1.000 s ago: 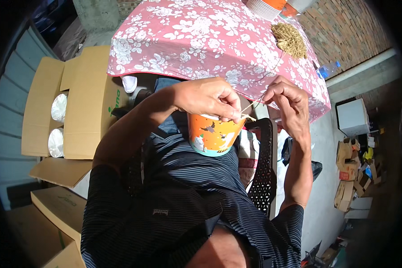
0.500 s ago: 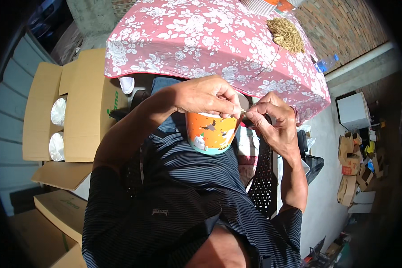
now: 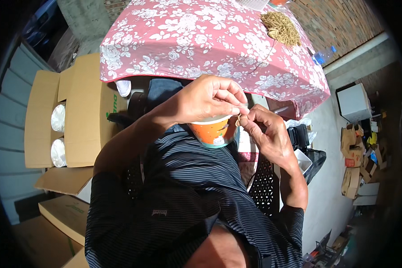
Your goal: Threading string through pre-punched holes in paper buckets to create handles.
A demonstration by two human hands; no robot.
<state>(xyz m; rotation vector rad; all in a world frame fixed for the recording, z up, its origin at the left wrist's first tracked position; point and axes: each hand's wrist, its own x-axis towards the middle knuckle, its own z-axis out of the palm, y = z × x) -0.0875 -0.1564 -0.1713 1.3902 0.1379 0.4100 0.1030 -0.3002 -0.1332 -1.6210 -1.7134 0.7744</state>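
Note:
An orange paper bucket (image 3: 210,132) with a cartoon pattern and a white rim rests on my lap. Above its right side, my left hand (image 3: 209,99) is closed in a pinch, with a thin pale strand at its fingertips. My right hand (image 3: 269,133) pinches a looped tan cord (image 3: 239,119) against the outside of the bucket, just under the rim. The fingertips of both hands nearly meet there. A heap of similar golden cords (image 3: 280,29) lies on the table, with one strand trailing off toward me. My left hand hides part of the bucket's opening.
A table with a pink floral cloth (image 3: 178,49) stands ahead. Stacked white tubs (image 3: 253,3) and a blue-capped bottle (image 3: 324,55) are at its far right. Open cardboard boxes (image 3: 82,111) holding wrapped white rolls stand on my left. Flattened cartons (image 3: 353,156) lie on the right.
The bucket has tipped, its rim showing more and its printed side less. My left wrist has turned, and a loop of cord now shows at my right fingertips. The view has shifted slightly.

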